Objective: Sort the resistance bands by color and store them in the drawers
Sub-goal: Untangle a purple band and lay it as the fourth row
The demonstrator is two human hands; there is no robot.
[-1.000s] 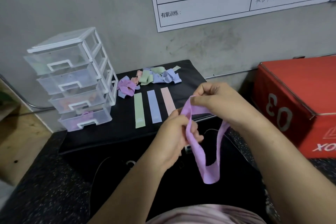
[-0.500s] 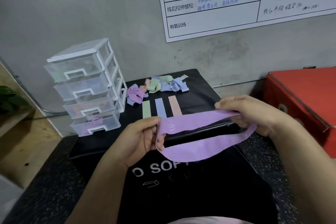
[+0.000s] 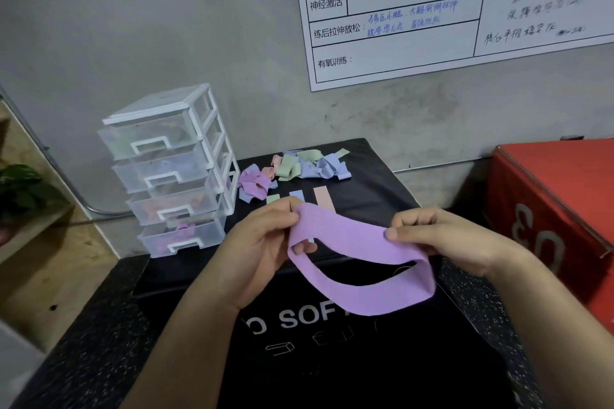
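Pinching a flat purple stretchy loop band (image 3: 362,262) in mid-air over the black printed box (image 3: 332,368), one end in the curled left hand (image 3: 262,252), the other in the right hand (image 3: 445,239). Probably risking a drop when freeing a hand for the translucent plastic bottom drawer (image 3: 186,237).

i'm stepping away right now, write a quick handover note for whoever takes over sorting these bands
Left hand pinches one end of the purple band; right hand pinches the other, the loop hanging between them.
Drawer unit: all four drawers shut, bottom drawer shows purple inside.
Mixed pile of bands lies on the black box near the wall, three flat strips in front.
Done: some bands already in drawers.
Left: store this purple band, probably bottom drawer, then sort the pile.
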